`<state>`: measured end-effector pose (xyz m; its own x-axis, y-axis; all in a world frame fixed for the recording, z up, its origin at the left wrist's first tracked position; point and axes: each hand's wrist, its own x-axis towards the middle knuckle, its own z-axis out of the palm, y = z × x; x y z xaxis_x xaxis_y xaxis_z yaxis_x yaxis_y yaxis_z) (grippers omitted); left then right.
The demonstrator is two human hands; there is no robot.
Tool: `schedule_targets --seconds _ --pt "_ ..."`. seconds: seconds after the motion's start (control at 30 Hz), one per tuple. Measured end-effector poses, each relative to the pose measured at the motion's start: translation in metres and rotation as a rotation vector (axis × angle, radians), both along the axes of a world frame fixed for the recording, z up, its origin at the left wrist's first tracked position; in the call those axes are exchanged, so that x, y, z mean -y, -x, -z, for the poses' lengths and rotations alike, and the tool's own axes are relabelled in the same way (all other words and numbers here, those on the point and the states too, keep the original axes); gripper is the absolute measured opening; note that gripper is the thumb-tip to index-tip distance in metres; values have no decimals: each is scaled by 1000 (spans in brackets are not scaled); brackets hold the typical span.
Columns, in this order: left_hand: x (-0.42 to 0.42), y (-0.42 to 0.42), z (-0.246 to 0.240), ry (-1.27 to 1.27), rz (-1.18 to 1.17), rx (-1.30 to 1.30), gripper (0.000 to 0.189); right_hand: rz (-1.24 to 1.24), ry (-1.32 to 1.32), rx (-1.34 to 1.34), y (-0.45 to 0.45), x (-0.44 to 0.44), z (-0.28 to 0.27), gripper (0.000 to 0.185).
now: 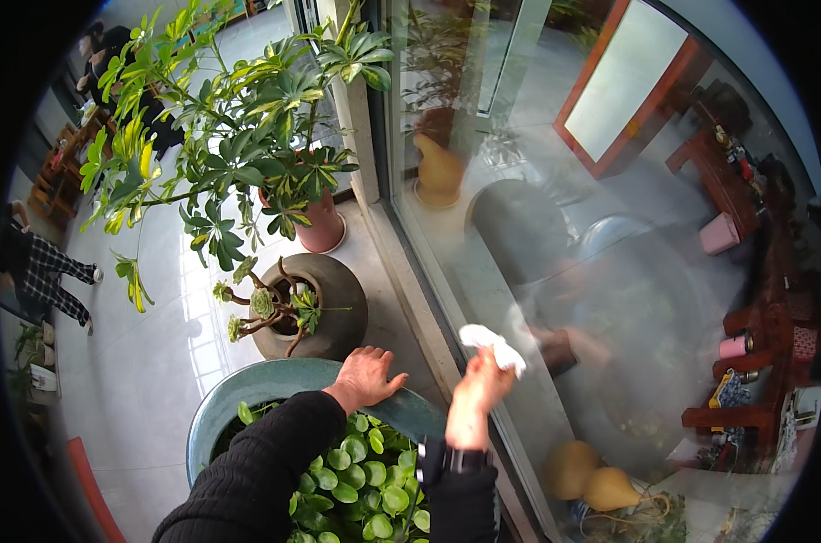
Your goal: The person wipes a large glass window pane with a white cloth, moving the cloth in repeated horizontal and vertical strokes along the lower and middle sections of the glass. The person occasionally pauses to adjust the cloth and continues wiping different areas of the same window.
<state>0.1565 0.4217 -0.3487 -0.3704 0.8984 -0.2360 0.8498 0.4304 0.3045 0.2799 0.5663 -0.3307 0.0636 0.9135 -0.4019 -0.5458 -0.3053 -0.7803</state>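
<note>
My left hand (368,377) rests on the glazed rim of a large green ceramic planter (261,377), its fingers apart and nothing in them. To its right, my right hand (479,388) grips a crumpled white cloth or tissue (493,345) by its lower part. The cloth is at the large glass pane (587,305); whether it touches the pane I cannot tell. Round-leaved green plants (356,475) fill the planter under my forearms. Faint reflections of the hand and planter show in the glass.
A dark round pot (346,305) with succulents stands beyond the planter, and a leafy shrub in a pink pot (321,224) behind it. Yellow gourds (607,487) and wooden furniture (715,183) show through the glass. People are at the far left.
</note>
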Motion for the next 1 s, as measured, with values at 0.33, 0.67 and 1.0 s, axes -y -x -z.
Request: schedule_targets --seconds 0.33,0.67,1.0 --pt "2 2 1 -48 23 15 50 -819 -1119 887 37 22 -32 19" --pt "2 -1 1 -68 -10 5 49 -1040 -1365 1740 9 -40 148 8" --pt "2 0 0 -31 -7 43 46 -1554 -1616 2135 -21 -88 281 25"
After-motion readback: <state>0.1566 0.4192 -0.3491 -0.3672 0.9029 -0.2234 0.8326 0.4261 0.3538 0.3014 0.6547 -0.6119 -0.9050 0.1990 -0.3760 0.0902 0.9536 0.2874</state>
